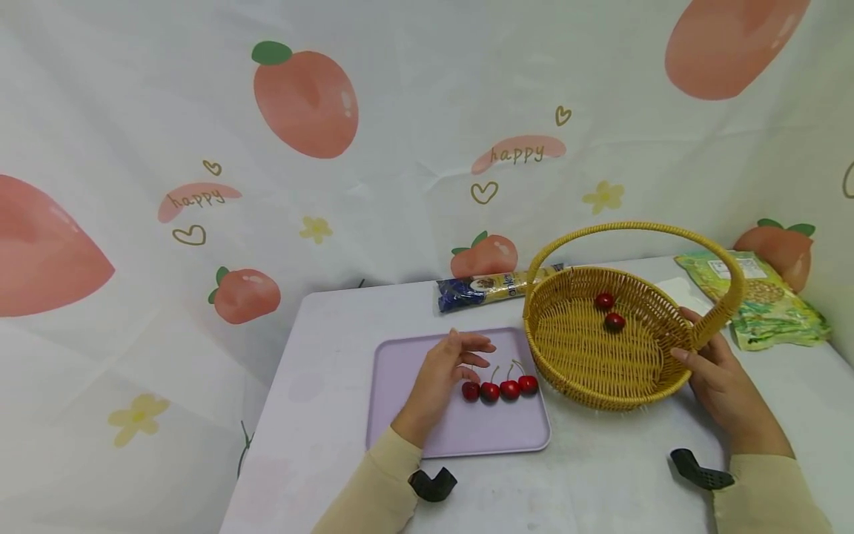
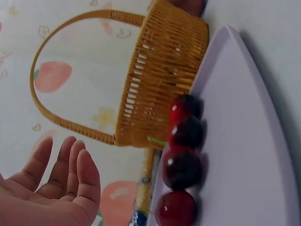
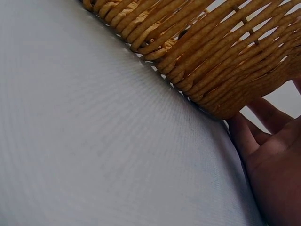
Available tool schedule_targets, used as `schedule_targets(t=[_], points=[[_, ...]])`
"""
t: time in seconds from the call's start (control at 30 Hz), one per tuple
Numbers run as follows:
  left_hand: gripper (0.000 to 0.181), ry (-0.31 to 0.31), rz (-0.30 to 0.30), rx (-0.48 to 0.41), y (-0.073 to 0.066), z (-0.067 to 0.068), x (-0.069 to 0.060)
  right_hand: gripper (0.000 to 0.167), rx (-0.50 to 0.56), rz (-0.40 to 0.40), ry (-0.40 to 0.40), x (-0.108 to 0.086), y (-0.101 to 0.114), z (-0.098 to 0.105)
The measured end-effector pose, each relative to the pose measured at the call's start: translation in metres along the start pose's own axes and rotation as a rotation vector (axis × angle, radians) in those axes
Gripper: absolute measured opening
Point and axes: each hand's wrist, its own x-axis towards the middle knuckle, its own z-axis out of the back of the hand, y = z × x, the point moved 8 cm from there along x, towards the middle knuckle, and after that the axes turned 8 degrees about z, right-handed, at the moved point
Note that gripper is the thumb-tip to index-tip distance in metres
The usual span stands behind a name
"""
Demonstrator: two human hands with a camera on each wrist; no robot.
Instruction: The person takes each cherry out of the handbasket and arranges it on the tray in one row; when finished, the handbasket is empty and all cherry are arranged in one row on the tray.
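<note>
Above the light purple tray (image 1: pixel 400 371), my left hand (image 1: pixel 440 378) hovers with loosely bent fingers and nothing in its grasp. Several dark red cherries (image 1: pixel 510 390) with stems lie in a row on the tray, just right of that hand. In the left wrist view, the palm and fingers (image 2: pixel 87 174) stand apart from the row of cherries (image 2: pixel 181 168). My right hand (image 1: pixel 723 382) grips the right side of a yellow woven basket (image 1: pixel 567 382) below the handle's end, thumb over the rim. Two cherries (image 1: pixel 614 322) rest inside the basket. The right wrist view shows fingers against its woven wall (image 3: pixel 207 80).
Behind the tray and basket lies a blue and yellow packet (image 1: pixel 480 290). A green and yellow bag (image 1: pixel 767 297) is at the back right of the white table (image 1: pixel 320 415). A fruit-printed cloth (image 1: pixel 400 200) hangs behind the table.
</note>
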Motion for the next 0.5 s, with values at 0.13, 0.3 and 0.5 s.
schedule_targets(t=[0.13,0.3,0.5], points=[[0.074,0.069,-0.015,0.008,-0.009,-0.017,0.008,0.071,0.002,-0.001,-0.001,0.0,0.0,0.0],[0.078,0.14,-0.025,-0.028,-0.016,-0.038,0.019,0.071,0.0,0.002,0.006,0.001,0.0,0.0],[0.078,0.185,-0.017,-0.057,-0.025,-0.062,0.036,0.071,-0.009,-0.003,0.016,0.0,0.0,-0.002]])
